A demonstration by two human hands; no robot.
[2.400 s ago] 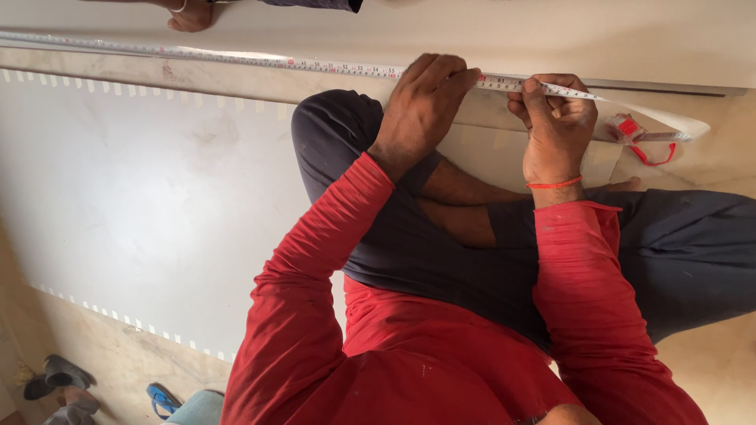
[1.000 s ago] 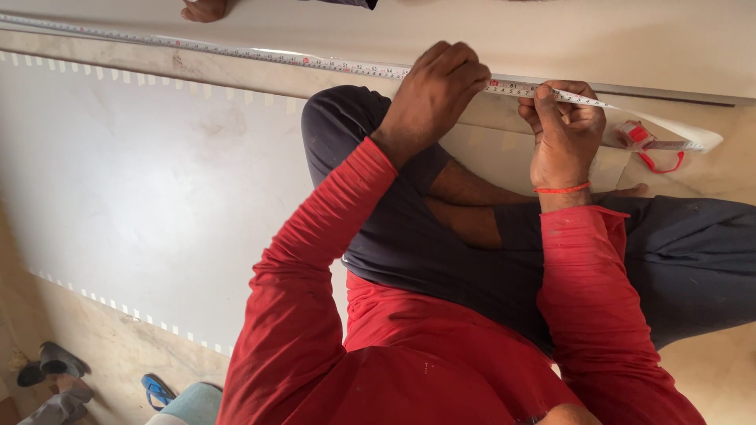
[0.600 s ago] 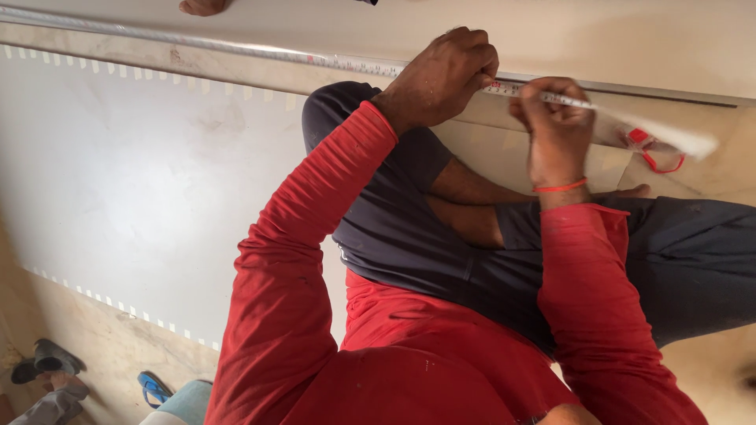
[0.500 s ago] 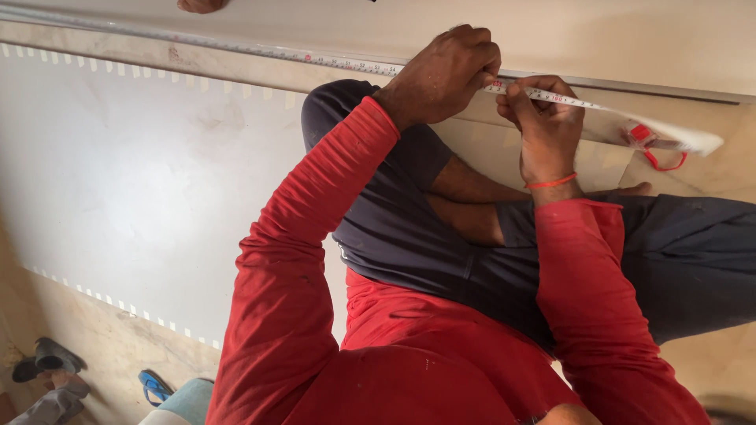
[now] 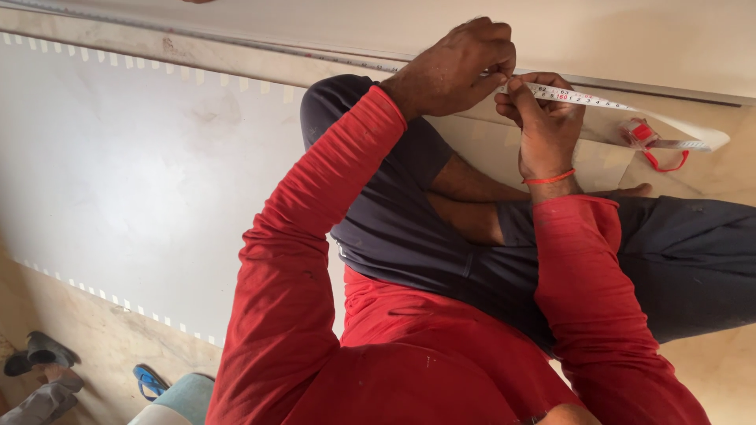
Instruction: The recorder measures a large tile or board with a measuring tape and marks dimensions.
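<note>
A large white sheet (image 5: pixel 118 181) with small taped tabs along its two long edges covers most of the marble floor (image 5: pixel 709 362). The person sits cross-legged on it in dark trousers (image 5: pixel 677 260) and a red long-sleeved shirt (image 5: pixel 409 346), both arms stretched forward and away from the body toward a long pale board (image 5: pixel 630 39) that runs across the top of the view.

The left arm reaches out nearly straight, and the left hand (image 5: pixel 453 71) is curled knuckles-up over the board's edge, its fingers closed in a pinch; they seem to hold something small against the tape, though the object itself is hidden. The right arm is bent at the elbow, forearm upright in the view, a red thread around the wrist. The right hand (image 5: pixel 546 126) sits just beside the left, touching it, fingers closed on a white measuring tape (image 5: pixel 583 97) and pressing it down along the board's edge.

The tape runs right from that grip to its red-and-white case (image 5: pixel 642 134), which lies on the floor with a red loop trailing. At the bottom left are a blue sandal (image 5: pixel 148 382) and a dark shoe (image 5: pixel 39 352).
</note>
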